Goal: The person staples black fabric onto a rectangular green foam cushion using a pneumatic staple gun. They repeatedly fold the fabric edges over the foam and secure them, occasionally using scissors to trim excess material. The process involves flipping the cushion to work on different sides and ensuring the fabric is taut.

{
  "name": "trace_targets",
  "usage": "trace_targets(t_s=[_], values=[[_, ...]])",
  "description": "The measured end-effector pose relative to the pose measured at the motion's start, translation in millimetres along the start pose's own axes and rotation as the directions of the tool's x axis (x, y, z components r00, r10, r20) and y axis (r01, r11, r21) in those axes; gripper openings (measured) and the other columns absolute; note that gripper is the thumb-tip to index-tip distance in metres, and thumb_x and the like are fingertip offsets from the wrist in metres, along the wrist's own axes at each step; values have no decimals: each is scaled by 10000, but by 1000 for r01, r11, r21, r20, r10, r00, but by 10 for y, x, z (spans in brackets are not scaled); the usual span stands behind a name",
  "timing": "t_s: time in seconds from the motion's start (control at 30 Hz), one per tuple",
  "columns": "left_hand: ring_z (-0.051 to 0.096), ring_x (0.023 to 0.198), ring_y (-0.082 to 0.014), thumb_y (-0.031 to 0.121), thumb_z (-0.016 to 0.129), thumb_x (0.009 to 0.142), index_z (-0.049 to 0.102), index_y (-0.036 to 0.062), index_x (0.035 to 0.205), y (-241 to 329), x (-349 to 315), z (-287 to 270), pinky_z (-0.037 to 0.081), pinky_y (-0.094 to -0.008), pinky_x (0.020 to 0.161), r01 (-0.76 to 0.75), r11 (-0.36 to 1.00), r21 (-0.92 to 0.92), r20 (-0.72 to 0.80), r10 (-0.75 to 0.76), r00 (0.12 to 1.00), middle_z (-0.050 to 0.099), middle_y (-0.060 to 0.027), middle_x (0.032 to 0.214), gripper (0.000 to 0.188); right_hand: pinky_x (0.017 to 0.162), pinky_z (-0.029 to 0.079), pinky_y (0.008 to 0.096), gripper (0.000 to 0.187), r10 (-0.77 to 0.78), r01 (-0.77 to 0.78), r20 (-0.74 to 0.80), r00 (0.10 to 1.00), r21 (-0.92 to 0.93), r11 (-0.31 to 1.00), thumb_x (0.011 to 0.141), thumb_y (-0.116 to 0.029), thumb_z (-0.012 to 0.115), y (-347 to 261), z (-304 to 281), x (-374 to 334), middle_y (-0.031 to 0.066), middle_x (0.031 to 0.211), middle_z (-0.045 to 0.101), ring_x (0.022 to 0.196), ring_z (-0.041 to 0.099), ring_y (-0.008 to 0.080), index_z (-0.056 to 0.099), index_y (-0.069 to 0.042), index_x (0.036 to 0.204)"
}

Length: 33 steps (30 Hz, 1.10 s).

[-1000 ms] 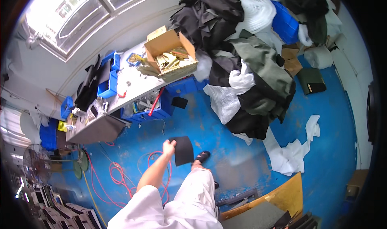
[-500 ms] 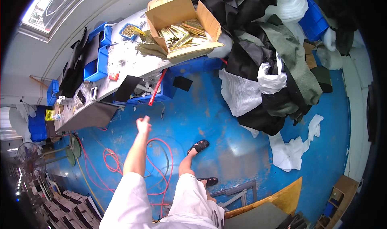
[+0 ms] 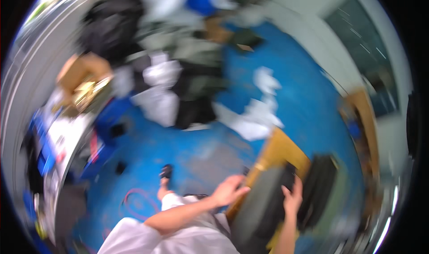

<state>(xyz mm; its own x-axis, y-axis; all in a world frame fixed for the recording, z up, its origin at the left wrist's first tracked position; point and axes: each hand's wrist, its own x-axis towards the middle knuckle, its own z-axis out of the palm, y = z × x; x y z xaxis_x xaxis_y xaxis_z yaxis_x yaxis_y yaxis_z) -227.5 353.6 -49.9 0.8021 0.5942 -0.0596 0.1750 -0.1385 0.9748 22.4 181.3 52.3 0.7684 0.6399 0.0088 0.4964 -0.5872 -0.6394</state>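
Observation:
The picture is smeared by motion. My left hand (image 3: 229, 191) reaches across from the lower left, its thumb and fingers apart with nothing visible in them. It hovers by the near-left edge of a yellow-brown wooden board (image 3: 279, 151). My right hand (image 3: 293, 196) is raised with spread fingers at a dark strip-like piece (image 3: 278, 196); whether it touches that piece I cannot tell. Left of the strip lies a grey-green flat sheet (image 3: 250, 209). To the right of my right hand sits a stack of black sheets (image 3: 318, 189).
A heap of black and grey-green fabric (image 3: 196, 93) with a white plastic bag (image 3: 161, 71) lies ahead. White sheet scraps (image 3: 254, 122) are on the blue floor (image 3: 308, 97). A workbench (image 3: 67, 133) with a cardboard box (image 3: 85, 68) runs along the left; a wooden shelf (image 3: 368, 133) stands right.
The view has swung right, moving the workbench leftward and bringing the wooden board with its sheets closer. My left hand has come from near the bench to the board; my right hand has entered view.

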Motion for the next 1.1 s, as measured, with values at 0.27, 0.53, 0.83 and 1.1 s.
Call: trace_targets(t_s=[0.27, 0.53, 0.83, 1.1], values=[[474, 1389, -334, 362, 835, 901, 313, -37, 1566, 863, 1171, 1752, 406, -426, 1142, 79, 937, -339, 85, -53, 995, 446, -239, 1537, 935, 831, 556, 309, 778, 479, -329, -110, 871, 593, 735, 869, -174, 844, 2400, -800, -1526, 107, 1073, 729, 977, 696, 163, 474, -37, 1539], [660, 821, -146, 4, 704, 913, 503, 7, 1363, 1297, 1611, 2029, 493, -269, 623, 294, 914, -279, 48, -293, 955, 675, -82, 1001, 493, 687, 613, 424, 584, 959, -951, 49, 280, 154, 270, 840, -201, 817, 4423, 309, -4318, 242, 970, 749, 816, 774, 329, 617, 7, 1347], [442, 551, -68, 151, 667, 1008, 556, 175, 763, 1112, 1944, 2062, 380, -246, 493, 272, 949, -162, 78, -262, 962, 456, 74, 680, 270, 953, 581, 455, 366, 907, -906, 401, 126, -326, 270, 974, -266, 698, 4645, 901, -4860, 227, 1212, 727, 1144, 707, 359, 716, -24, 1248], [612, 814, -87, 188, 610, 1058, 622, 70, 903, 1203, 1924, 1914, 495, -272, 733, 307, 892, -333, 196, -253, 947, 670, -2, 906, 195, 876, 617, 399, 301, 941, -654, 272, 202, -678, 336, 886, -290, 776, 4758, 704, -4657, 123, 1193, 770, 1140, 737, 252, 805, -125, 1136]])
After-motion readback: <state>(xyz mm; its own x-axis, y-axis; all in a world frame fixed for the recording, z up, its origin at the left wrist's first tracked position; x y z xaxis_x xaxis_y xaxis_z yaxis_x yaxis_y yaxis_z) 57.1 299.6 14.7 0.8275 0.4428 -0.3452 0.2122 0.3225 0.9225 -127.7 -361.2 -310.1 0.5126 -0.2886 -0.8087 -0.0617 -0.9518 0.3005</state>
